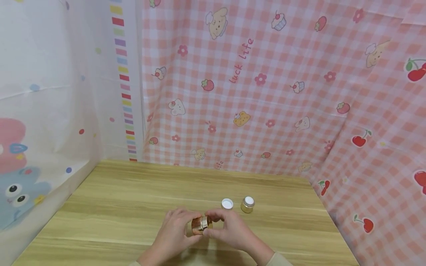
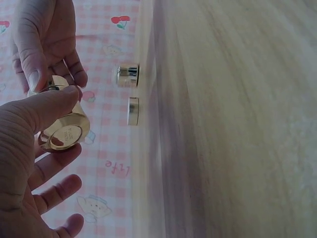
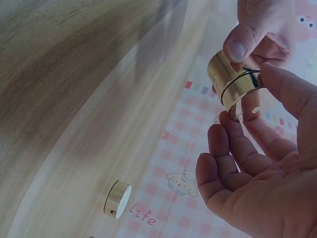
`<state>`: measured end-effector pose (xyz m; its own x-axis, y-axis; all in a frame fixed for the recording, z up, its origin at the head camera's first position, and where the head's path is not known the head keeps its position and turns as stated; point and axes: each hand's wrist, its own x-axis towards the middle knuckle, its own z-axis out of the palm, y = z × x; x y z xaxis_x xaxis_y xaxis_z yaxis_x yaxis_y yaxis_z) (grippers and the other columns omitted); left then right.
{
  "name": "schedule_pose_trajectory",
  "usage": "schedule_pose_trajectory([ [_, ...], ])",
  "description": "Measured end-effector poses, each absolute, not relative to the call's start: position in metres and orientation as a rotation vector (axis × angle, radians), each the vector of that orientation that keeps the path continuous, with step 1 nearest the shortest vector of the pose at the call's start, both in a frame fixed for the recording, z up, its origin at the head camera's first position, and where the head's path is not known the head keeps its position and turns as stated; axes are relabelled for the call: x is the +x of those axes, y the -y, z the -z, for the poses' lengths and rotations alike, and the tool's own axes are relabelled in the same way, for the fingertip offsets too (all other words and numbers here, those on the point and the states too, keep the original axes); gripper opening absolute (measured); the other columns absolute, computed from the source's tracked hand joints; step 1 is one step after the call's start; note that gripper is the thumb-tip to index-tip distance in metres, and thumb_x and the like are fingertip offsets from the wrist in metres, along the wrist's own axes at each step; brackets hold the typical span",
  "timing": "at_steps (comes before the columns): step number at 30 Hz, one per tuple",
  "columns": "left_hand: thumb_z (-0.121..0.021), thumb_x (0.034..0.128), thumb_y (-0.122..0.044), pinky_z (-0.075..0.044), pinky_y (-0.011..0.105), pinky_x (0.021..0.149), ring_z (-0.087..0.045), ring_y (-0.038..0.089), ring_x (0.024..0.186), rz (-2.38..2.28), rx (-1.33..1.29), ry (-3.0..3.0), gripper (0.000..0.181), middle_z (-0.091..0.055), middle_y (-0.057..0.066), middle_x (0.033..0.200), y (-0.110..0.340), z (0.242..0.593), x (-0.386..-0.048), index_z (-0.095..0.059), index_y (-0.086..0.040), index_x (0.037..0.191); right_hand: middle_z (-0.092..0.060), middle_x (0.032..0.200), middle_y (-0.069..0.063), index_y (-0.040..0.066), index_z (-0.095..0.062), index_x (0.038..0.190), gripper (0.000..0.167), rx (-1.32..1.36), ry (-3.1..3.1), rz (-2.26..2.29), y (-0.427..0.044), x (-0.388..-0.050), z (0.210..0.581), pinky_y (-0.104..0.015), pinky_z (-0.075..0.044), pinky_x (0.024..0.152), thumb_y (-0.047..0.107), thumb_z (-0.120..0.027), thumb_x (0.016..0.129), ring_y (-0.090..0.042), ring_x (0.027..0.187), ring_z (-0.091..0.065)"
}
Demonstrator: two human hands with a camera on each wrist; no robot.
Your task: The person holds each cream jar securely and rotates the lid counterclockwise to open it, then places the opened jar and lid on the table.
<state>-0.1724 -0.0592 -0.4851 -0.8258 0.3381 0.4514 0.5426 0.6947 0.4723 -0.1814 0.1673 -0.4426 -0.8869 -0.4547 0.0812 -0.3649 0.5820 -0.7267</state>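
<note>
Between both hands, above the table, is a small shiny gold cosmetic jar point(image 1: 198, 225), tilted on its side. My left hand point(image 1: 176, 229) grips the body, thumb on one side and fingers on the other; the flat base point(image 2: 67, 135) shows in the left wrist view. At the opposite end, my right hand point(image 1: 229, 226) pinches the rim part between thumb and fingertips, and a thin dark seam runs round the gold there in the right wrist view. The other right fingers point(image 3: 218, 163) curl loosely below. Whether that end is a lid or the jar's neck I cannot tell.
Beyond the hands on the wooden table point(image 1: 139, 192) lie a gold lid point(image 1: 227, 204) with its white inside up and, right of it, a small gold jar point(image 1: 247, 204) with a white top. Patterned cloth point(image 1: 239, 92) hangs behind and at both sides.
</note>
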Motion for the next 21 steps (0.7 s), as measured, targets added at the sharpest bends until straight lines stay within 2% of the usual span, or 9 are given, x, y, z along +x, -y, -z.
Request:
schedule_pose_trajectory([
  [2,-0.099,0.0745,-0.034,-0.043,0.042,0.096,-0.064,0.01,0.11,0.868,-0.701,2.595,0.05,-0.079,-0.014,0.116,0.0599,0.4851,-0.1725,-0.077,-0.025,0.119,-0.078,0.122,0.002,0.012,-0.072,0.133,0.049,-0.7,-2.691,1.189,-0.1673,-0.181,0.4419,-0.059,-0.056,0.099,0.039,-0.083,0.093,-0.027,0.116,-0.07],
  [7,-0.098,0.0755,-0.035,-0.044,0.043,0.096,-0.065,0.012,0.11,0.837,-0.717,2.619,0.05,-0.08,-0.012,0.115,0.0604,0.4848,-0.1732,-0.077,-0.023,0.119,-0.077,0.125,0.001,0.013,-0.072,0.134,0.049,-0.695,-2.691,1.174,-0.1673,-0.1799,0.4408,-0.06,-0.057,0.098,0.038,-0.084,0.093,-0.023,0.117,-0.069],
  [21,-0.098,0.0764,-0.035,-0.044,0.041,0.094,-0.064,0.01,0.11,0.844,-0.752,2.599,0.05,-0.079,-0.015,0.114,0.0607,0.4877,-0.1742,-0.077,-0.025,0.121,-0.076,0.129,0.003,0.016,-0.072,0.135,0.05,-0.727,-2.681,1.148,-0.1701,-0.1798,0.4415,-0.06,-0.057,0.1,0.039,-0.084,0.092,-0.022,0.12,-0.069],
])
